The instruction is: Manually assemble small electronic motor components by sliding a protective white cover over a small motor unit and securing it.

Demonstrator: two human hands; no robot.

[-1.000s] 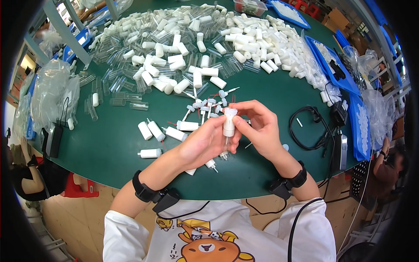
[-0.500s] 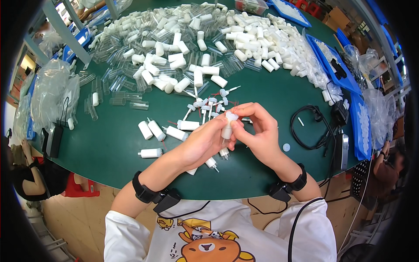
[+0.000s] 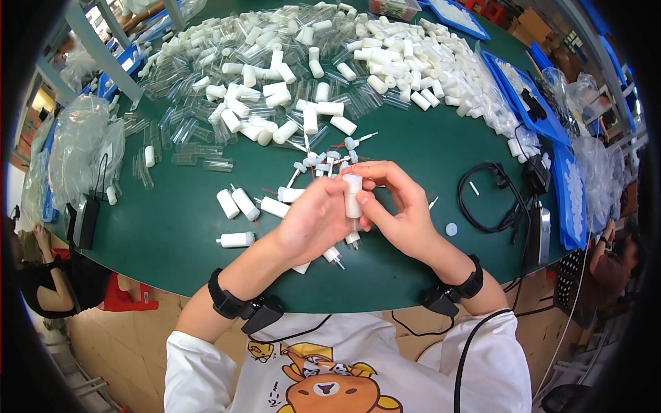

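Both hands are around a white cylinder in a clear tube (image 3: 353,204), held upright with a translucent cap-like piece at its top. My left hand (image 3: 308,219) is closed along its left side; some of its fingers are hidden behind the tube. From the right, my right hand (image 3: 396,201) pinches it, thumb on the front and index finger near the top. Just beyond lie several grey-white caps with thin white stems (image 3: 321,164) and red wires. White cylinders with thin tips, such as one on the left (image 3: 236,240), lie beside and below my left hand.
A large heap of white cylinders (image 3: 406,58) and clear tubes (image 3: 200,79) covers the table's far side. On the right are a coiled black cable (image 3: 475,219), a small round disc (image 3: 451,228) and blue trays (image 3: 569,199). A plastic bag (image 3: 86,148) lies left.
The tube has shifted slightly left and stands straighter. My left thumb has come away from its top, and my right thumb and index finger now lie along its side and top.
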